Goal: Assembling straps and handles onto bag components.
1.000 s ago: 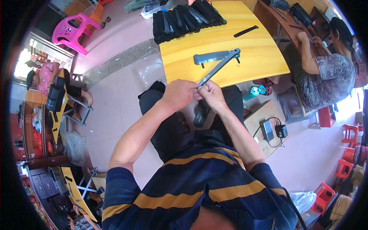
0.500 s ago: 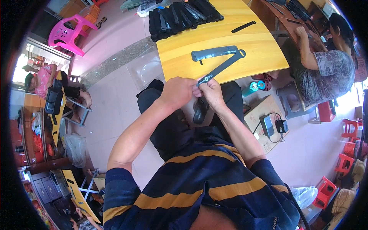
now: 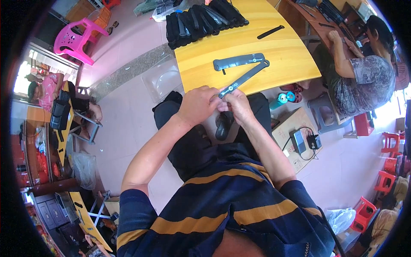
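Note:
A dark strap with a pale printed mark [image 3: 245, 78] slants from the table down to my right hand [image 3: 238, 107], which pinches its near end between thumb and fingers. The strap's far end is a loop resting on the table, against a wider dark strap [image 3: 237, 63] lying flat. My left hand [image 3: 196, 105] is beside that near end, its fingers curled in close to my right fingertips. What the left fingers hold, if anything, is hidden. Both hands are just off the front edge of the yellow table [image 3: 291, 60], above my lap.
A row of bundled black straps [image 3: 205, 21] lies at the table's far left, a single black strap [image 3: 270, 32] at the far right. A cardboard box [image 3: 295, 141] with a small device stands right of my legs. A co-worker [image 3: 364, 77] sits at another table on the right.
My left hand has drawn slightly away from the strap's end, its fingers more curled. My right hand keeps its pinch, and the strap has shifted slightly left.

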Demonstrator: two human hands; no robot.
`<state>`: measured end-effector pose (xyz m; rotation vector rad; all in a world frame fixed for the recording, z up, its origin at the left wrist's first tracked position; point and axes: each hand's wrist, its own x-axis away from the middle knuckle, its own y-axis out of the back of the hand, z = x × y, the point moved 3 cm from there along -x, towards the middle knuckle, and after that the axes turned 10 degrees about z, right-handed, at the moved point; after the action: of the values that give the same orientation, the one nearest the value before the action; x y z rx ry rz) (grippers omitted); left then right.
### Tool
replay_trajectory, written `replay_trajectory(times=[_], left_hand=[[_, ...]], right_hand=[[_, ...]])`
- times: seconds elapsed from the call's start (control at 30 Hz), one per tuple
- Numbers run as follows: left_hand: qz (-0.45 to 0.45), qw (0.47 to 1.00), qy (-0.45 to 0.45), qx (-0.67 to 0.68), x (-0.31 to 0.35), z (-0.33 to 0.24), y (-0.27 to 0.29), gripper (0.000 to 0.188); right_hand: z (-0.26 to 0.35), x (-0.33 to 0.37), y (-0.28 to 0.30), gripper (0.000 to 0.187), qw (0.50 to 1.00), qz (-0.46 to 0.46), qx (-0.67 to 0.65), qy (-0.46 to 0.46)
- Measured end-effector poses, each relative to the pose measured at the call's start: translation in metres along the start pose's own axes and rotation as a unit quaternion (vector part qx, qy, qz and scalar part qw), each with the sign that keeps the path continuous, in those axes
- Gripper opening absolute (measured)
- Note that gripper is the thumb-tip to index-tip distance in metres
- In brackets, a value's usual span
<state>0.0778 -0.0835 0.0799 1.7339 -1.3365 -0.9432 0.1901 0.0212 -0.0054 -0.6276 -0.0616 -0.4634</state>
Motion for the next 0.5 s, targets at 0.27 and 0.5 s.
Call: replay_trajectory(times=[0.27,0.5], left_hand=[[0.069,0.995,-0.035,-0.059,-0.007,0.002,-0.005,0.014],[0.065,0.99,-0.029,-0.122,-0.011,-0.014,-0.008,0.012]], right_hand=[[-0.004,0.004,-0.001,0.019,0.994,0.026,0.094,-0.048],[-0.002,0.006,-0.003,0.017,0.994,0.004,0.102,-0.029]])
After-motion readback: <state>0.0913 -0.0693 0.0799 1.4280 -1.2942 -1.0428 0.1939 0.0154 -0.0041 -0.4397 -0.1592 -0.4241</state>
